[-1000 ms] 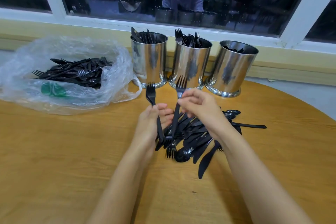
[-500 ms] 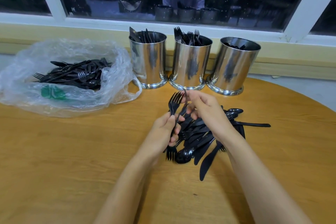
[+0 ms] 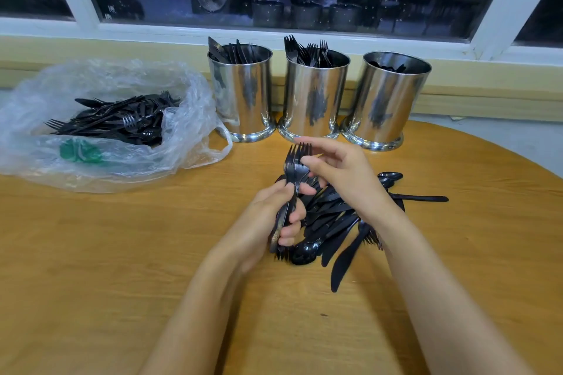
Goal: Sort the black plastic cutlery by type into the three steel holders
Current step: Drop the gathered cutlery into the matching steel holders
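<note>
Just below the frame's centre the left hand point(image 3: 269, 222) comes up from the lower edge, forearm slanting up and to the right, its fingers curled tight round the handles of a small bunch of forks point(image 3: 293, 168) held nearly upright, tines toward the holders. The right hand point(image 3: 345, 176) reaches in from the lower right, wrist bent, palm turned left; its thumb lies on the front of the fork heads and its fingers arch over behind the tines, so it pinches the bunch at the top. Both hands hover over a loose pile point(image 3: 333, 218) of black cutlery on the table point(image 3: 122, 268), centre right, a knife point(image 3: 345, 259) poking out toward the bottom. Three holders stand in a row in the upper middle: the left holder point(image 3: 243, 97) shows knives, the middle holder point(image 3: 315, 97) forks, the right holder point(image 3: 385, 100) dark pieces too low to name. At the left a clear bag point(image 3: 100, 167) holds more cutlery
</note>
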Demonstrator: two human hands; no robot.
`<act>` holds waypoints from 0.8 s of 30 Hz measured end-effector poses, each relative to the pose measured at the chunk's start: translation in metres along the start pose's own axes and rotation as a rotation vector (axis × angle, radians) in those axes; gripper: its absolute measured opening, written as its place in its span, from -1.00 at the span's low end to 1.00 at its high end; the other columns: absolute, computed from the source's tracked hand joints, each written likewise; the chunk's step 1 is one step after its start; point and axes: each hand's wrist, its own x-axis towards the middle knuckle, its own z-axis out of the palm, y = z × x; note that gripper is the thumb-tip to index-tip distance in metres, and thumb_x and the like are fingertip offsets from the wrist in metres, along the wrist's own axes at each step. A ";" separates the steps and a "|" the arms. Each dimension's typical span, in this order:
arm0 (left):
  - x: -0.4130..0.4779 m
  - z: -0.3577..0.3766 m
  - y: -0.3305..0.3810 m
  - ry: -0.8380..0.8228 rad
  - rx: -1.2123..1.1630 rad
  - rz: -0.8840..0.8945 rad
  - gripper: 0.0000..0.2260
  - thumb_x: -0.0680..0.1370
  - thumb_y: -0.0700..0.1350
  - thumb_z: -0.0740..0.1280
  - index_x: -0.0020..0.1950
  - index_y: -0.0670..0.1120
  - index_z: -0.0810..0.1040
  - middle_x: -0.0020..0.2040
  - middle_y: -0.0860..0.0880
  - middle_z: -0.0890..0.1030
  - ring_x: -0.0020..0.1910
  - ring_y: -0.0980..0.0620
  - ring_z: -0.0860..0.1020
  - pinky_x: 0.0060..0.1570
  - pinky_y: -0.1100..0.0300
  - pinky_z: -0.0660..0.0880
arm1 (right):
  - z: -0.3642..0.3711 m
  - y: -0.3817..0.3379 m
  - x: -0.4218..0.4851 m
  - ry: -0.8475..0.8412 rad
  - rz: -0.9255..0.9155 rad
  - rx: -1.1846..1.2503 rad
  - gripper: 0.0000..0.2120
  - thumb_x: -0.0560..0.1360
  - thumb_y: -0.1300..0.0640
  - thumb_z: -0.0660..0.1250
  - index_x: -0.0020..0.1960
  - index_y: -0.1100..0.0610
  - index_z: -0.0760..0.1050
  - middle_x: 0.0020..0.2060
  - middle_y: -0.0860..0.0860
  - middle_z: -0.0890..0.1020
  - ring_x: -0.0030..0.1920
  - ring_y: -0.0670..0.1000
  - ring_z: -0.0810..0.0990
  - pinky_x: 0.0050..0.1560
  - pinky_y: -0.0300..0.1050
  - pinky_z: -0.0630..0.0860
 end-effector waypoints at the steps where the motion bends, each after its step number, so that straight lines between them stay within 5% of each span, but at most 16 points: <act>1: -0.001 -0.001 0.001 -0.046 -0.001 -0.015 -0.71 0.70 -0.06 0.06 0.21 -0.17 0.49 -0.37 -0.02 0.40 -0.49 0.09 0.29 -0.51 0.27 0.27 | -0.001 0.000 0.000 -0.035 0.017 0.013 -0.71 0.54 0.31 0.33 0.20 0.04 0.56 -0.16 -0.02 0.64 -0.29 -0.15 0.56 -0.26 -0.26 0.53; 7: -0.002 -0.005 0.001 -0.156 -0.006 -0.043 -0.69 0.69 -0.06 0.08 0.30 -0.17 0.48 -0.28 -0.05 0.49 -0.35 0.05 0.43 -0.29 0.19 0.46 | -0.005 -0.001 0.000 -0.068 0.010 0.032 -0.78 0.51 0.34 0.36 0.09 0.11 0.60 -0.20 0.05 0.64 -0.30 -0.12 0.57 -0.24 -0.32 0.53; 11: 0.002 -0.005 -0.002 -0.043 0.036 -0.016 -0.77 0.68 -0.02 0.11 0.07 -0.15 0.47 -0.33 0.03 0.32 -0.40 0.14 0.26 -0.39 0.30 0.30 | 0.003 -0.001 0.000 -0.032 -0.055 -0.036 -0.75 0.49 0.27 0.41 0.12 0.05 0.60 -0.16 -0.05 0.66 -0.20 -0.10 0.58 -0.17 -0.32 0.50; 16: 0.007 -0.015 0.001 0.217 -0.134 0.097 -0.78 0.70 -0.09 0.06 -0.11 -0.10 0.36 -0.36 0.05 0.35 -0.45 0.17 0.26 -0.48 0.35 0.23 | -0.011 0.005 -0.008 0.047 0.010 -0.173 -0.75 0.49 0.18 0.42 0.15 0.00 0.60 -0.09 -0.10 0.66 -0.14 -0.11 0.59 -0.02 -0.15 0.57; 19: 0.008 -0.020 0.004 0.333 -0.232 0.133 -0.77 0.71 -0.14 0.05 -0.09 -0.12 0.38 -0.41 0.05 0.30 -0.51 0.18 0.21 -0.55 0.36 0.16 | -0.019 0.010 -0.028 -0.091 0.080 -0.291 -0.79 0.48 0.16 0.43 0.09 -0.02 0.64 -0.13 -0.11 0.67 -0.09 -0.11 0.62 0.04 -0.23 0.57; 24: 0.009 -0.022 0.003 0.407 -0.332 0.119 -0.79 0.71 -0.13 0.06 -0.07 -0.12 0.40 -0.41 0.05 0.30 -0.51 0.17 0.22 -0.57 0.35 0.19 | -0.012 0.025 -0.053 -0.350 0.119 -0.461 -0.75 0.43 0.13 0.50 0.09 -0.07 0.64 -0.10 -0.18 0.66 -0.11 -0.25 0.54 -0.14 -0.41 0.42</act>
